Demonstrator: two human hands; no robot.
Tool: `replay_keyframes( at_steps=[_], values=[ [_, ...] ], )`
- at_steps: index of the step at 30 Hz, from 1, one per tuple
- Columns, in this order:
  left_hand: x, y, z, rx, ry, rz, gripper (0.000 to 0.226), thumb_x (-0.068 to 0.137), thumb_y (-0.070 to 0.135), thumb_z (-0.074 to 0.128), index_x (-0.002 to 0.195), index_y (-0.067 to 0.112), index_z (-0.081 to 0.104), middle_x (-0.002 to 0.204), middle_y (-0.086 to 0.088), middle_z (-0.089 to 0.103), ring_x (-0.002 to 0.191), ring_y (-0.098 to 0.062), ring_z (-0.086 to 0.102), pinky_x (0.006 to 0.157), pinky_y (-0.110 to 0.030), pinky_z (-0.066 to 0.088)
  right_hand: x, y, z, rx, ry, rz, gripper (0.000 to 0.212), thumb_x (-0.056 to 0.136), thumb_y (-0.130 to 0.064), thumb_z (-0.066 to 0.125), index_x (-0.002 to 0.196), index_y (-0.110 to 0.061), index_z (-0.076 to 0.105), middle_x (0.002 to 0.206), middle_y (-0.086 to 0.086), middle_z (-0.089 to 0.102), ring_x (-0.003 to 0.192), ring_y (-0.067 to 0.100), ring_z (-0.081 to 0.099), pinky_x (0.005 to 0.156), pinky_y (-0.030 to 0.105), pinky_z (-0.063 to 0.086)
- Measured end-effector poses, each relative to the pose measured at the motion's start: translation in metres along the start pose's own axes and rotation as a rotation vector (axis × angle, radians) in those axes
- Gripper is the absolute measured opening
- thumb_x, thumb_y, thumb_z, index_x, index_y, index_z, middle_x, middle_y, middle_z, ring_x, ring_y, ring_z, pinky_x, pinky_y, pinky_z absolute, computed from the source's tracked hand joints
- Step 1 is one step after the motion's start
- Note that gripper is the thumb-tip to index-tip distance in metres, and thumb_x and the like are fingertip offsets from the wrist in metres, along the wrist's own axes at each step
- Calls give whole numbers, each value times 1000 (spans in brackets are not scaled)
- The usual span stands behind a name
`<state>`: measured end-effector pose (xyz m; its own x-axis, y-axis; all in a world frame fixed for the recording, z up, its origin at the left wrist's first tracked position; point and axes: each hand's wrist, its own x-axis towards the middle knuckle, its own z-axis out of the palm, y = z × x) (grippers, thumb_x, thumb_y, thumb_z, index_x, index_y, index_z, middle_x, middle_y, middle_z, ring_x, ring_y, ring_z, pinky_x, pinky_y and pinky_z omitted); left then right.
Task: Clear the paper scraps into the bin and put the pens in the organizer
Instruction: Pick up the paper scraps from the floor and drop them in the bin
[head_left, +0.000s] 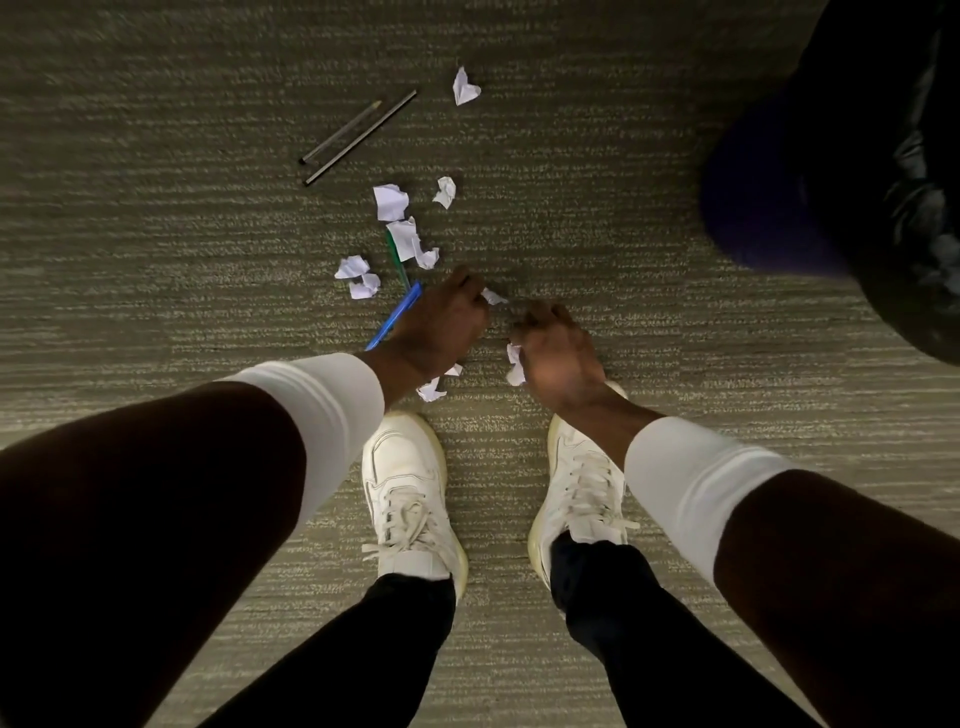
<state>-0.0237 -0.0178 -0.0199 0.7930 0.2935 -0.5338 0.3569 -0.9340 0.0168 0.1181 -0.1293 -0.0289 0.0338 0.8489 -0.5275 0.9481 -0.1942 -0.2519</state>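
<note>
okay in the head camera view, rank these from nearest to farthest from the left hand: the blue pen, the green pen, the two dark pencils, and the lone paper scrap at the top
1. Blue pen: right against the left hand, on its left side.
2. Green pen: just beyond it, partly under paper scraps.
3. Dark pencils: farther up the carpet, to the left.
4. Lone scrap: topmost, farthest.

White crumpled paper scraps scattered on carpet; blue pen, two dark pens.

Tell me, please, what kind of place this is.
Probably an office or classroom floor: low-pile striped carpet, a bin with a black liner, and pens and paper scraps lying about.
</note>
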Motion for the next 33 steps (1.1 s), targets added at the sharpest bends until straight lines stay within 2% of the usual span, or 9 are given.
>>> replay_keyframes(
  at_steps=[2, 4, 6, 8, 15, 20, 25, 29, 33],
  values=[
    [-8, 0, -10, -64, 27, -46, 26, 88, 7, 59, 104, 13, 78, 110, -6, 73, 117, -27, 64, 103, -34, 50, -11, 6, -4, 191, 70, 75, 22, 90, -4, 70, 107, -15, 79, 124, 9, 68, 108, 28, 67, 86, 32, 57],
    [-18, 2, -16, -161, -13, -135, 25, 87, 3, 62, 109, 10, 71, 117, -9, 66, 121, -29, 57, 105, -36, 45, -25, 8, -16, 420, 186, 229, 18, 85, -2, 77, 96, -14, 83, 108, 10, 75, 89, 26, 73, 77, 29, 57],
    [-26, 5, -27, -307, -5, -217, 27, 90, -1, 56, 113, 8, 65, 123, -11, 60, 127, -30, 50, 110, -39, 42, -40, 10, -33, 505, 298, 341, 12, 82, -9, 85, 92, -16, 85, 99, 8, 77, 79, 25, 75, 72, 29, 59],
    [-37, 10, -49, -448, 64, -286, 26, 91, -5, 53, 110, 8, 67, 119, -12, 61, 124, -29, 52, 108, -39, 42, -57, 11, -56, 582, 376, 399, 13, 80, -14, 89, 92, -18, 85, 96, 6, 78, 77, 22, 75, 72, 28, 60],
    [-35, 35, -178, -987, 405, -544, 14, 91, -1, 64, 94, 5, 76, 99, -10, 75, 95, -25, 70, 90, -38, 54, -111, 16, -165, 717, 602, 476, 13, 84, -21, 86, 97, -17, 82, 97, 4, 76, 79, 22, 73, 74, 44, 61],
    [-10, 57, -291, -1268, 630, -566, 6, 83, 3, 75, 88, 7, 78, 87, -3, 80, 80, -20, 75, 80, -36, 60, -142, 37, -249, 859, 781, 541, 14, 85, -25, 84, 97, -21, 80, 95, 0, 78, 84, 18, 75, 75, 44, 62],
    [23, 90, -376, -1376, 631, -527, 9, 84, 6, 78, 93, 8, 78, 93, -3, 80, 89, -21, 74, 82, -32, 58, -153, 88, -300, 921, 862, 763, 26, 77, -43, 83, 92, -22, 78, 86, -9, 79, 81, 8, 75, 78, 43, 64],
    [46, 111, -405, -1392, 512, -490, 18, 89, 18, 79, 103, 7, 74, 103, -4, 77, 99, -22, 72, 87, -33, 57, -149, 133, -318, 1096, 758, 948, 48, 64, -36, 85, 109, -21, 78, 100, 0, 80, 94, 20, 79, 86, 47, 67],
    [47, 117, -403, -1367, 470, -506, 23, 93, 35, 74, 106, 16, 70, 101, 2, 76, 96, -18, 71, 76, -25, 51, -140, 166, -331, 1134, 736, 1010, 67, 58, -22, 76, 124, -13, 70, 105, 6, 77, 87, 22, 80, 71, 43, 70]
  ],
)
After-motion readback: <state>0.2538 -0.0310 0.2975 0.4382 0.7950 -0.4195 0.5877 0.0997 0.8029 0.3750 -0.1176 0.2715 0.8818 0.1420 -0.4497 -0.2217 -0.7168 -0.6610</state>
